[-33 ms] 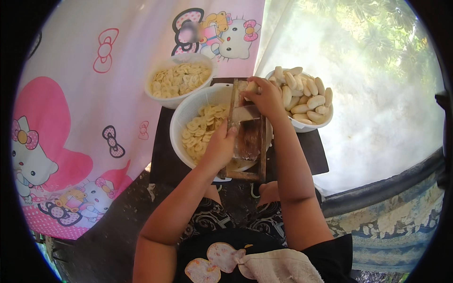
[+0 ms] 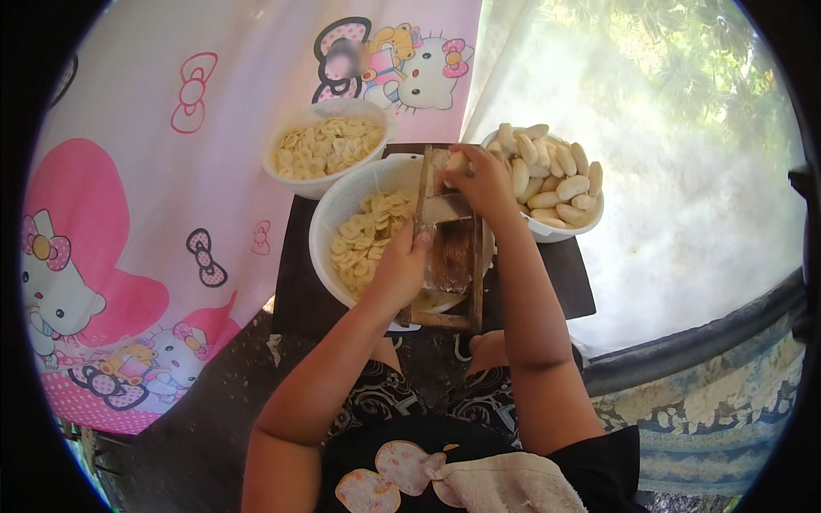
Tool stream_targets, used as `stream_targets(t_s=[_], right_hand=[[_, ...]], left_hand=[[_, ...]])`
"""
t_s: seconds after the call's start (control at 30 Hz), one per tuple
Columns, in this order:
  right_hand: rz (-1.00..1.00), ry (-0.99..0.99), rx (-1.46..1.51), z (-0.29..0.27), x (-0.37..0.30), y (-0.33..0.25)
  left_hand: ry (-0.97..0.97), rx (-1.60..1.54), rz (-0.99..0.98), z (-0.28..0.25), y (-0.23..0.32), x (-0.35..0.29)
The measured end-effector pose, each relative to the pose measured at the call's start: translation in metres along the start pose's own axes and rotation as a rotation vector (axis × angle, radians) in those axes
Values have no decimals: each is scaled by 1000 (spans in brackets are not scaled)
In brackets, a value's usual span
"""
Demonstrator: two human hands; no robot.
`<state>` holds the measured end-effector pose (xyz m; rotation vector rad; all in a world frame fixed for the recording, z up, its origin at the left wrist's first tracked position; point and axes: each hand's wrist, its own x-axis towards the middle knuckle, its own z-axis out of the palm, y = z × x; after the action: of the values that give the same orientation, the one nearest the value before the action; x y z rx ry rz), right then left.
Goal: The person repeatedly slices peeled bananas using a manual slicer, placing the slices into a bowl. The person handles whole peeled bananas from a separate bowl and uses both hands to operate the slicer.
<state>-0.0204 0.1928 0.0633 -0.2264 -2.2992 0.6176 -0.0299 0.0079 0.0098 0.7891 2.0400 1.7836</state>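
Note:
A wooden slicer (image 2: 451, 261) with a wide metal blade (image 2: 445, 208) lies across a white perforated basket (image 2: 320, 248). My left hand (image 2: 400, 267) is closed on the slicer's left rail, near the blade. At the far end of the slicer, my right hand (image 2: 489, 184) grips a peeled banana (image 2: 457, 162) against the board. The fingers partly cover that banana. Pale yellow banana slices (image 2: 363, 244) are heaped in the basket, to the left of the slicer; the slicer hides the basket's right part.
A white bowl (image 2: 286, 183) of banana slices stands at the far left. Whole peeled bananas (image 2: 558, 175) fill a white basin (image 2: 564, 231) at the far right. All rest on a dark table (image 2: 556, 278). A pink patterned curtain (image 2: 145, 103) hangs on the left, a pale sheet (image 2: 667, 214) on the right.

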Motion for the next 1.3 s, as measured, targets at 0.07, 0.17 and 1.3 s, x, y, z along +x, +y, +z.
stream_targets(t_s=[0.07, 0.17, 1.3], right_hand=[[53, -141, -12, -9, -16, -11], [-79, -183, 40, -42, -82, -41], [-239, -119, -10, -24, -57, -11]], left_hand=[[6, -9, 1, 1, 0, -1], [10, -21, -12, 3, -3, -2], [8, 21, 5, 5, -8, -1]])
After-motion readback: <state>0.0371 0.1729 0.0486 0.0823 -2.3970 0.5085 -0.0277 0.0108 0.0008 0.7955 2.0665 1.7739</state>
